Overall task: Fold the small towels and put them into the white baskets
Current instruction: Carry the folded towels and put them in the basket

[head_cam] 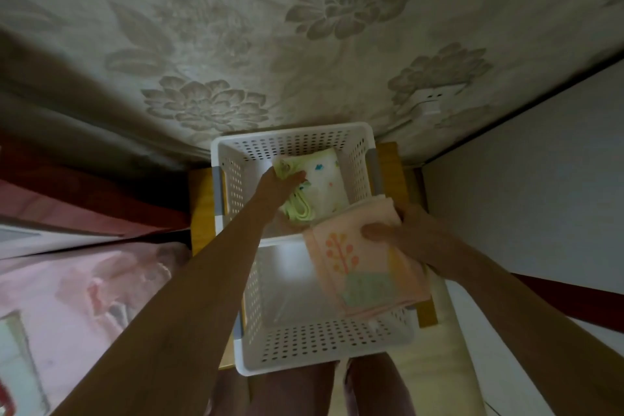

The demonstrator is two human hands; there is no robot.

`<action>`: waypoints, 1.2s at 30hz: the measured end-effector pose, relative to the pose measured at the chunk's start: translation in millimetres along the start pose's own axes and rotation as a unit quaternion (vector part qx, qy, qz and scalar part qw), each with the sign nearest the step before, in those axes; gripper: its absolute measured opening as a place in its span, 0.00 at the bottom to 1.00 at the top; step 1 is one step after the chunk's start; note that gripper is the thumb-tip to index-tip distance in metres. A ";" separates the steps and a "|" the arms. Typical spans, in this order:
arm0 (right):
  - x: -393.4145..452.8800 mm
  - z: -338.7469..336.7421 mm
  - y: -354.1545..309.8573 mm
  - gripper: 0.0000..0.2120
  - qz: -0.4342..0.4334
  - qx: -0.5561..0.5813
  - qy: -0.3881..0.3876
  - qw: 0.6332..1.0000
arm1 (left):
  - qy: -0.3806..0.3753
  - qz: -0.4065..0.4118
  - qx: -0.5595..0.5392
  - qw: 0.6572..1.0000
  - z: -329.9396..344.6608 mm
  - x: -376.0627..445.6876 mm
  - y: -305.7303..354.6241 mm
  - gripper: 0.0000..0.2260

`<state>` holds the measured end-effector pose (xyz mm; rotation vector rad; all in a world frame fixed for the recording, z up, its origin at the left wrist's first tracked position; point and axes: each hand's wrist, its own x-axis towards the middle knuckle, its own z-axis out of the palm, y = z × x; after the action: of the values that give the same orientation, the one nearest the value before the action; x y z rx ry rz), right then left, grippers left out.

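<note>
Two white perforated baskets stand end to end on a small wooden table. The far basket (290,138) holds a folded white towel with green trim (324,186). My left hand (282,184) reaches into that basket and grips the towel's left edge. The near basket (324,341) shows a bare floor. My right hand (401,230) holds a folded pink towel with an orange tree print (361,267) above the near basket's right side, thumb on top.
The wooden table (391,159) stands against a wall with floral wallpaper (304,27). A grey curtain (67,105) hangs at left, a white cabinet side (540,179) at right, a wall socket (429,101) above. My legs show below the near basket.
</note>
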<state>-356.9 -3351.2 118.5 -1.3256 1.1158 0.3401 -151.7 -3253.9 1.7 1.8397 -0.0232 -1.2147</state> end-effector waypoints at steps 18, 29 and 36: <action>-5.8 -23.7 29.0 0.13 -0.028 0.073 0.040 0.996 | 0.117 0.271 0.363 0.884 6.7 -19.3 -16.2 0.28; 2.8 -42.4 52.2 0.17 -0.103 0.320 0.341 0.878 | -0.100 0.312 0.693 0.643 46.0 17.6 -27.9 0.42; 37.7 -44.1 87.0 0.21 -0.095 0.411 0.302 0.855 | -0.152 0.309 0.701 0.624 49.1 34.2 -33.9 0.32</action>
<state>-424.3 -3379.8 43.7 -0.7427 1.3995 -0.7025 -185.0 -3282.0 -51.5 2.3467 -2.1660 -0.9139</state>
